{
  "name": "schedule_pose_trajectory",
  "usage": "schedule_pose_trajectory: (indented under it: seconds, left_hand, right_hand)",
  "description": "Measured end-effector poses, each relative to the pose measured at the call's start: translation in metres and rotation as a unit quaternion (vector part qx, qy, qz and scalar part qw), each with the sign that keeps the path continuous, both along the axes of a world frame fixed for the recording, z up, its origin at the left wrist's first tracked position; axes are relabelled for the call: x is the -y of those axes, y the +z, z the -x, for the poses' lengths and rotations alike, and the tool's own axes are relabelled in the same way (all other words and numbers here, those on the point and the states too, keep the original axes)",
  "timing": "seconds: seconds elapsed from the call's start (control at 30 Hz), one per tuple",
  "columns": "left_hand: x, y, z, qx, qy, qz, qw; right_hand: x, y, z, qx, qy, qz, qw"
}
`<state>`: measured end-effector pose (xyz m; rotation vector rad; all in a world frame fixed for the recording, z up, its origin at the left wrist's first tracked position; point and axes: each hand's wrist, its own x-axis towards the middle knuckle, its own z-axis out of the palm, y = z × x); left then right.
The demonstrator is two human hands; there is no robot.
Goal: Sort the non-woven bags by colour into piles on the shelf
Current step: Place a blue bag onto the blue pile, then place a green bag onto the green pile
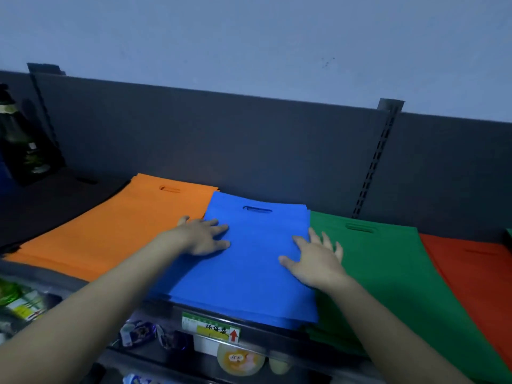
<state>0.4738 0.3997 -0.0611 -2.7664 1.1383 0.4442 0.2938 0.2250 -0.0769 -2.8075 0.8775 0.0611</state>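
Flat piles of non-woven bags lie side by side on the dark shelf [69,200]: a black pile [50,209] at far left, then orange [116,225], blue [255,261], green [388,273] and red [476,275]. My left hand [205,235] rests flat on the blue pile's left edge, fingers spread, thumb over the orange pile. My right hand [315,259] lies flat on the blue pile's right edge, its fingertips reaching over the green pile. Neither hand grips a bag.
A dark bottle [19,139] stands at the shelf's far left. The grey back panel with a slotted upright [374,162] rises behind the piles. A price label [210,327] sits on the shelf's front rail; packaged goods [238,361] fill the lower shelf.
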Motion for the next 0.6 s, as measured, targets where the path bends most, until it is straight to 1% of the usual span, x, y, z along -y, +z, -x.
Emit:
schedule_pose_trajectory:
  seconds: [0.03, 0.07, 0.13, 0.2, 0.3, 0.4, 0.47, 0.6]
  left_hand:
    - [0.001, -0.002, -0.001, -0.016, 0.001, -0.017, 1.0]
    - [0.002, -0.001, -0.003, -0.026, -0.002, -0.026, 0.999]
    - [0.002, 0.003, -0.005, -0.027, -0.009, -0.043, 0.999]
    - [0.003, 0.004, -0.008, -0.012, -0.015, -0.047, 0.999]
    - [0.004, 0.003, -0.01, 0.006, -0.024, -0.033, 0.999]
    - [0.003, 0.004, -0.009, 0.024, -0.029, 0.009, 0.999]
    - [0.008, 0.008, -0.004, 0.054, -0.035, 0.028, 0.998]
    - [0.036, 0.016, 0.011, 0.115, -0.081, 0.041, 0.989]
  right_hand:
    - [-0.002, -0.005, 0.001, -0.066, 0.027, 0.023, 0.997]
    - [-0.003, -0.009, 0.001, -0.111, 0.042, 0.029, 0.992]
    - [-0.003, -0.013, -0.002, -0.151, 0.05, 0.04, 0.986]
    - [-0.003, -0.013, -0.004, -0.16, 0.049, 0.059, 0.984]
    - [-0.006, -0.015, -0.003, -0.133, 0.051, 0.064, 0.988]
    - [-0.005, -0.018, 0.004, -0.084, 0.045, 0.008, 0.995]
    - [-0.004, -0.012, 0.009, -0.052, 0.047, -0.014, 0.997]
    - [0.003, 0.002, 0.024, -0.017, 0.036, -0.015, 0.999]
